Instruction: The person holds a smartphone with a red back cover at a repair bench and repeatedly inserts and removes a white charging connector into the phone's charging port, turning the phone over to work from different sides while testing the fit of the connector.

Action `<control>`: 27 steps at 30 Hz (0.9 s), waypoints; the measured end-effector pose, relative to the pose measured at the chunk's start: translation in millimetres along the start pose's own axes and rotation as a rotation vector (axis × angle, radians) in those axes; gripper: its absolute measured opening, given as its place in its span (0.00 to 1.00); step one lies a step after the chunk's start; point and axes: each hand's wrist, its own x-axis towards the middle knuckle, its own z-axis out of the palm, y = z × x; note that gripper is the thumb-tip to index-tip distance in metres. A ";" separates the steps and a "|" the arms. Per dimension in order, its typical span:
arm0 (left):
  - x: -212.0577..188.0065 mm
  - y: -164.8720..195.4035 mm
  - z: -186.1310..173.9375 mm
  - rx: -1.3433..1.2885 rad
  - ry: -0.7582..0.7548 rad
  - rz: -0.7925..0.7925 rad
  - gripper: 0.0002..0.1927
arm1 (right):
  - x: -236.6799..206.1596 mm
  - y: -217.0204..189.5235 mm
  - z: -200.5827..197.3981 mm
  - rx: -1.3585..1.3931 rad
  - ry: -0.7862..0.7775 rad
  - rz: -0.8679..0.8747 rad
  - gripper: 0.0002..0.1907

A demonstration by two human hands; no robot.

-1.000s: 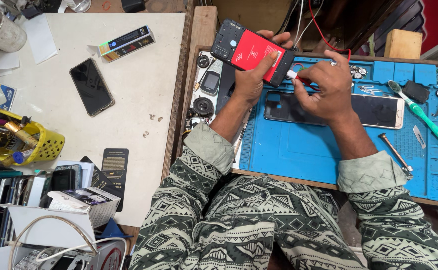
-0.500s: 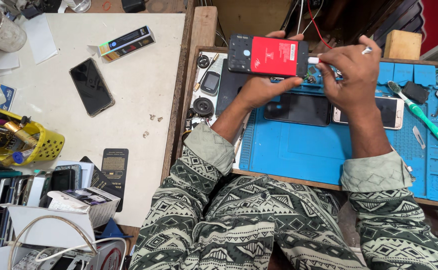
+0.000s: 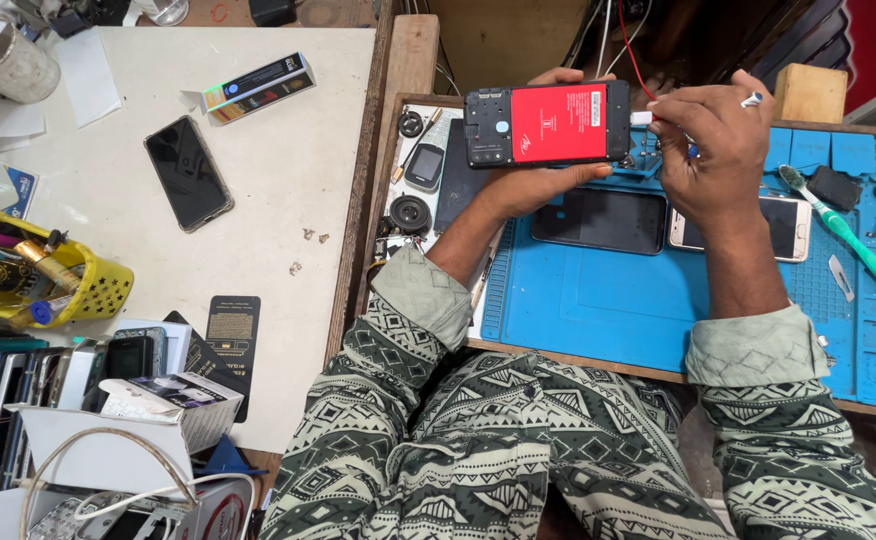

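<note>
**Holding the open phone over the blue mat**

My left hand (image 3: 533,185) holds a phone with its back cover off (image 3: 546,124). I can see a big red part and black parts inside it. My left grip is wrapped around the phone from below, with my fingers behind it and my thumb along its bottom edge. The phone lies flat on its long side, up in the air, over the far edge of the blue mat (image 3: 648,310).

My right hand (image 3: 708,150) is at the right end of the phone. My right grip is pinched together on a small white plug (image 3: 642,118) that touches the phone's right end. A red wire (image 3: 630,50) runs up and away from there.

Under my hands, on the blue mat, lie a dark phone (image 3: 600,221) and, just beside it, a phone with a white edge (image 3: 788,225). My right hand hides part of that one. A green toothbrush (image 3: 843,232) lies to the right, near a small black block (image 3: 836,187).

The blue mat sits on a wooden tray (image 3: 413,120). Small round parts (image 3: 410,214) lie in the tray to the left of the mat.

Farther left, on the white tabletop (image 3: 288,180), there is a black phone (image 3: 188,172), a long box (image 3: 258,86) and a yellow basket (image 3: 98,290) full of tools.
</note>
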 end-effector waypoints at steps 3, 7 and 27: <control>0.2 -0.3 0.1 -0.007 0.001 -0.011 0.48 | 0.0 0.0 0.2 0.002 0.003 0.000 0.04; 0.5 -2.0 -0.7 0.085 0.032 -0.022 0.49 | 0.0 -0.8 0.3 -0.004 0.011 -0.005 0.04; 0.1 -16.6 -5.6 0.177 0.064 -0.046 0.50 | 2.4 -5.4 -0.1 0.051 0.015 0.022 0.03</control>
